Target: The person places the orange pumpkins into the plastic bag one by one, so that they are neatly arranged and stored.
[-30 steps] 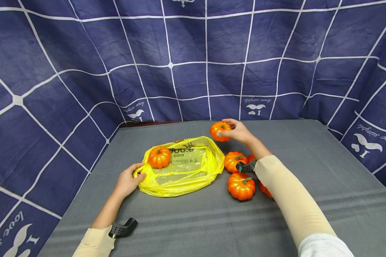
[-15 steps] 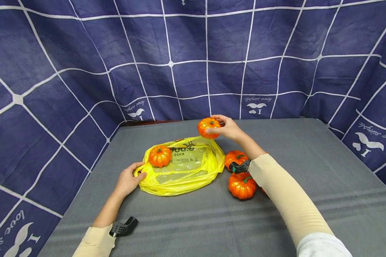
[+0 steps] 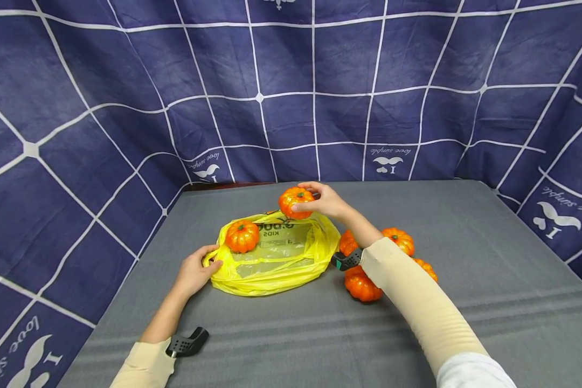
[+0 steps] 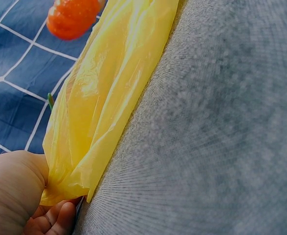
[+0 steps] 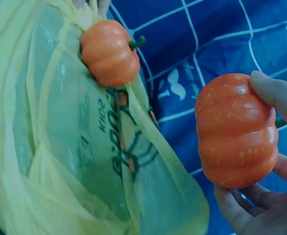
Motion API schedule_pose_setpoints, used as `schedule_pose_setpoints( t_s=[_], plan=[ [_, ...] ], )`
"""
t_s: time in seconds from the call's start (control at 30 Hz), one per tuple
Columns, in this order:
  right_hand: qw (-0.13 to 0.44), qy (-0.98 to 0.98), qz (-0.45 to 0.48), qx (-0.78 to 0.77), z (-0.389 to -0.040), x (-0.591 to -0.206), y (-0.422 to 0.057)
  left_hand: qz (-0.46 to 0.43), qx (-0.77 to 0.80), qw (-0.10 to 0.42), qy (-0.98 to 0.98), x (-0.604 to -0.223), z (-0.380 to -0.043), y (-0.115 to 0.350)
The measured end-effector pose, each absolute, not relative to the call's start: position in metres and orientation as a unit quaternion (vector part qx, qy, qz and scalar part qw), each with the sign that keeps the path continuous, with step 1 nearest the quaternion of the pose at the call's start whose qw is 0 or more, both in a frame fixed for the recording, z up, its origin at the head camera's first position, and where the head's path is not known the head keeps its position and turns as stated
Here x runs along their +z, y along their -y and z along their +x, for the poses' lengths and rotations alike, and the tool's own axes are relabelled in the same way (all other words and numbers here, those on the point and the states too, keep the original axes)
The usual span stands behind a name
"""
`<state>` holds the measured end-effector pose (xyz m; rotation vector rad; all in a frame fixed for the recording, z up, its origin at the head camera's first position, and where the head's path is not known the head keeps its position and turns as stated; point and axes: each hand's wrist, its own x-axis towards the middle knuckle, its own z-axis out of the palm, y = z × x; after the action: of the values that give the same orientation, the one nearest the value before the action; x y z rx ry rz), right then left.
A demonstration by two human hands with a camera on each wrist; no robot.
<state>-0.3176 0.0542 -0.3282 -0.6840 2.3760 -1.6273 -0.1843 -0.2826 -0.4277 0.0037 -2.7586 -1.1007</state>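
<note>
In the head view my right hand (image 3: 327,200) grips a small orange pumpkin (image 3: 296,202) above the far rim of a yellow plastic bag (image 3: 271,284). The right wrist view shows thumb and fingers round this pumpkin (image 5: 237,131), its green stem partly behind the hand. My left hand (image 3: 194,270) pinches the bag's left edge; the left wrist view has the gathered plastic (image 4: 92,112) between thumb and fingers. Another pumpkin (image 3: 242,236) lies in the left part of the bag, whose mouth faces up and spreads wide.
Several more pumpkins (image 3: 362,284) sit on the grey table (image 3: 281,339) right of the bag, partly hidden by my right forearm. A dark blue curtain (image 3: 291,124) with white lines hangs behind and at the sides.
My right hand has carried its pumpkin leftward, from beyond the bag's right end to over its far rim. The left hand keeps its place on the bag.
</note>
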Motion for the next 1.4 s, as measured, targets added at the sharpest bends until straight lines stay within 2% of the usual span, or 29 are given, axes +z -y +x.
schedule_pose_setpoints(
  t_s=[0.8, 1.2, 1.4],
  plan=[
    [0.133, -0.805, -0.236, -0.528, -0.306, -0.366, 0.002, 0.003, -0.368, 0.084, 0.926, -0.427, -0.183, 0.282],
    [0.124, -0.810, -0.201, -0.537, -0.303, -0.386, 0.010, 0.002, -0.371, 0.082, 0.925, -0.428, -0.184, 0.282],
    [0.101, -0.837, -0.188, -0.504, -0.303, -0.391, 0.014, -0.009, -0.368, 0.090, 0.926, -0.429, -0.185, 0.284]
  ],
)
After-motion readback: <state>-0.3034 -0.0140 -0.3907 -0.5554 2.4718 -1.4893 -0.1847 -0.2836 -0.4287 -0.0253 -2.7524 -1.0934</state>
